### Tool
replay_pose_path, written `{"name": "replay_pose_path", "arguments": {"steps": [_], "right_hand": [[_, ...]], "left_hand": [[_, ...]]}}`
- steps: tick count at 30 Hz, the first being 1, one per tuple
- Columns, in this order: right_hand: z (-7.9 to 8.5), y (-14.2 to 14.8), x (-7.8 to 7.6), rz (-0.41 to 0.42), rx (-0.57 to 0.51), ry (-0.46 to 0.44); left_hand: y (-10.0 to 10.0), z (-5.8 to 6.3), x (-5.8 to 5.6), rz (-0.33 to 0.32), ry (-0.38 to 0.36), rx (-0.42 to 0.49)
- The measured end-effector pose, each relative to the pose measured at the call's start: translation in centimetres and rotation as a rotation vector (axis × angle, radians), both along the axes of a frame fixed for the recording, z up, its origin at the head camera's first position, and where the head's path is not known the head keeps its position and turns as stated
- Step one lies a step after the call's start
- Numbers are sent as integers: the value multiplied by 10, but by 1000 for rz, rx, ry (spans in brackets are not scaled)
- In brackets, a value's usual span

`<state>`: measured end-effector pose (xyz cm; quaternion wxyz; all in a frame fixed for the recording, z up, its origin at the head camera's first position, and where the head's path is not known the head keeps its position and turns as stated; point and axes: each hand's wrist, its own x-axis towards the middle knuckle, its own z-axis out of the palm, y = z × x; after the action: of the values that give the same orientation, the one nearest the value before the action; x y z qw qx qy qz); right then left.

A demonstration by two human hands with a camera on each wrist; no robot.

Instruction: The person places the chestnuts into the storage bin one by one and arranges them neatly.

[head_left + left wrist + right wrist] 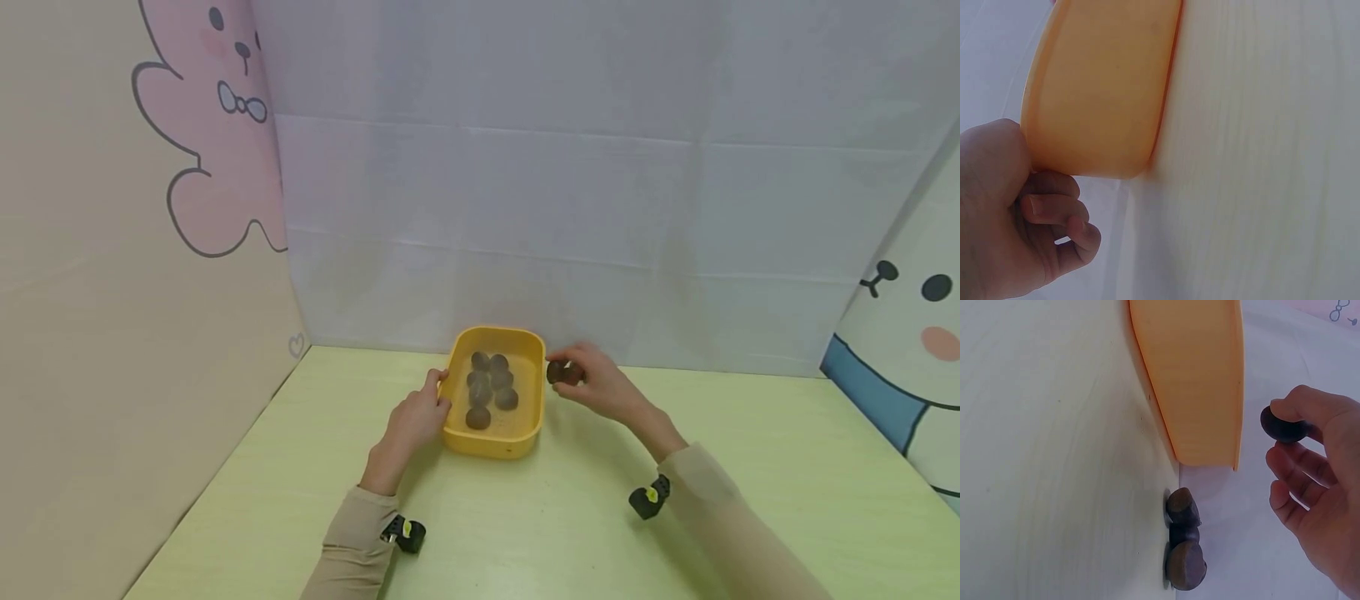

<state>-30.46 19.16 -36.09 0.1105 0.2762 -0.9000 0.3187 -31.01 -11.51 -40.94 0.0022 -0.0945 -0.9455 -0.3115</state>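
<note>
Several dark brown chestnuts (pixel 478 417) lie inside a yellow plastic tray (pixel 491 448). My left hand (pixel 415 417) grips the tray's left wall, and in the left wrist view the hand (pixel 1029 212) has its thumb at the rim and its fingers curled beside the wall. Just off the tray's right side, my right hand (pixel 603 385) pinches one chestnut (pixel 1283 427) between thumb and fingers, raised above the table. Below that hand in the right wrist view, a few more chestnuts (pixel 1185 565) sit on the table close together, partly covering one another.
The pale yellow-green table (pixel 517 533) meets a white cloth wall (pixel 487 208) just behind the tray. On the left stands a beige panel with a pink bear (pixel 225 167); another cartoon panel (pixel 922 350) is at the right. Each sleeve carries a small black wrist camera (pixel 648 500).
</note>
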Motion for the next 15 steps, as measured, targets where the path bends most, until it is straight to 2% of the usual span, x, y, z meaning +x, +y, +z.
{"name": "replay_pose_path", "arguments": {"steps": [10,15], "right_hand": [[-2,-24,-5,7,147,16],[1,-36,-7,38,160,-36]], "left_hand": [[-1,0,0,0,10,13],[0,3,2,3,5,14]]}}
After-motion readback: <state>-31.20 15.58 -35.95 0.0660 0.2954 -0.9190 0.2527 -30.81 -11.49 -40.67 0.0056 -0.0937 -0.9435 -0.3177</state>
